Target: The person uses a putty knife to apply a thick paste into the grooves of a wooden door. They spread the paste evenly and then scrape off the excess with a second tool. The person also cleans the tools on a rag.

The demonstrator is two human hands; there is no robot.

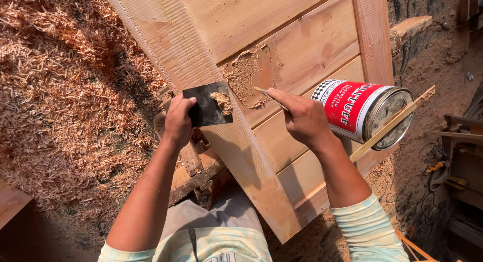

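The person's right hand (303, 118) is closed around a thin scraper (269, 97), index finger stretched along it, pressing its tip into a rough patch of tan filler (250, 73) smeared on a wooden door (282, 45). The filler sits just past the fingertips, where a flat panel meets the door's thicker frame. Close beside the back of that hand lies a red can (359, 111) on its side on the door, its round metal end facing away from the hand, with a thin wooden stick (392, 123) slanting across that end.

The left hand (178, 120) grips the edge of a dark flat plate (207, 105), thumb on top, holding it over the door's edge. A small lump of the same tan filler rests on the plate, on the side nearest the right hand. The two hands are near each other, with the door's frame between them.

Beyond the left hand the ground is heaped with wood shavings (65, 81).
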